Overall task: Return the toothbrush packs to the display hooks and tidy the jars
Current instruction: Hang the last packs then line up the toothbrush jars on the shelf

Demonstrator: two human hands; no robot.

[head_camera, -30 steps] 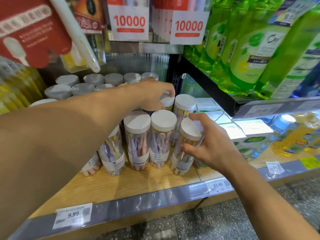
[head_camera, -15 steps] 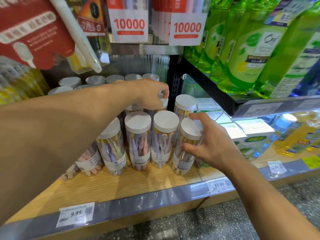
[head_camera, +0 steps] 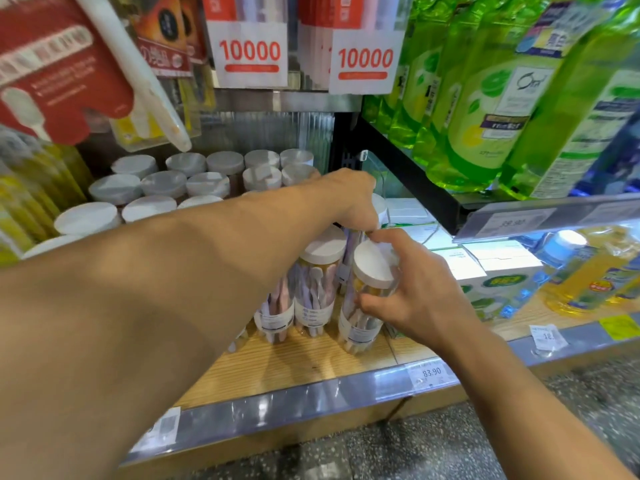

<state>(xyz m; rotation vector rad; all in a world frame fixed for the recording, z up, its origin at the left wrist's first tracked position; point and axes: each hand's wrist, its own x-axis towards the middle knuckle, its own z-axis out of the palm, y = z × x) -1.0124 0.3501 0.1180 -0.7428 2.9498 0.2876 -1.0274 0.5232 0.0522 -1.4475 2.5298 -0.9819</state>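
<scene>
Clear jars of toothbrushes with white lids stand in rows on the wooden shelf (head_camera: 311,362). My right hand (head_camera: 415,296) grips the front right jar (head_camera: 367,289), which leans toward me. My left hand (head_camera: 353,199) reaches over the rows and holds the top of a jar (head_camera: 379,206) behind it, fingers curled down on its lid. Another jar (head_camera: 317,282) stands just left of the tilted one. Toothbrush packs (head_camera: 252,46) with "10000" tags hang from hooks above.
A red toothbrush pack (head_camera: 59,74) hangs at the upper left. Green bottles (head_camera: 485,98) fill the upper right shelf. White boxes (head_camera: 485,268) and yellow bottles (head_camera: 595,278) sit at the right. Price rail (head_camera: 311,396) along the shelf front.
My left hand has moved right onto the jar at the back right. The front right jar in my right hand has tilted further toward me. My view has shifted left.
</scene>
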